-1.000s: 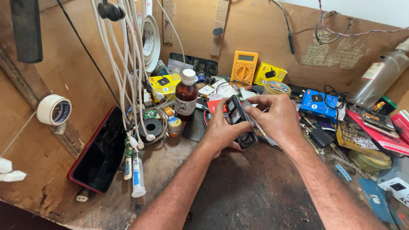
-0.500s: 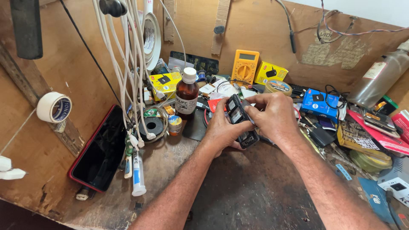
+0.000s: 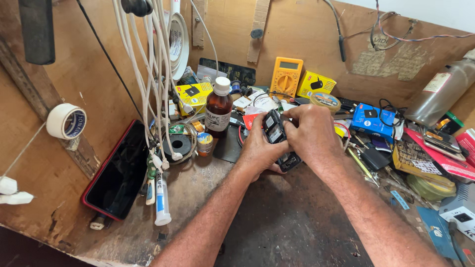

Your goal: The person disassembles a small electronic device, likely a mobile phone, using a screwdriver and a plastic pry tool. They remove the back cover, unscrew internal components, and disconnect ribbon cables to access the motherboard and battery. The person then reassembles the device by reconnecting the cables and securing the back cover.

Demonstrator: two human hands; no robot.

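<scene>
Red-edged dark phone (image 3: 121, 173) leans against the wooden side wall, well to the left of both hands. White cables (image 3: 143, 79) hang down between it and the hands, with a white tube (image 3: 162, 198) lying below their ends. Brown glass bottle (image 3: 218, 108) with a white cap stands upright just left of the left hand, a small round tin (image 3: 204, 144) at its foot.

Left hand (image 3: 260, 148) is closed around the small black device (image 3: 277, 138), cradling it from below and from the left side, thumb up along its edge. Device sits tilted, opened back facing up, held just above the worn wooden bench (image 3: 277, 222). Right hand (image 3: 311, 133) grips the same device from the right, fingers curled over its top end; fingertips hidden behind it.

Beyond the hands, a yellow multimeter (image 3: 286, 76) leans on the back wall. Right of the right hand: a blue box (image 3: 372, 118), then a grey plastic bottle (image 3: 440, 94) lying tilted.
</scene>
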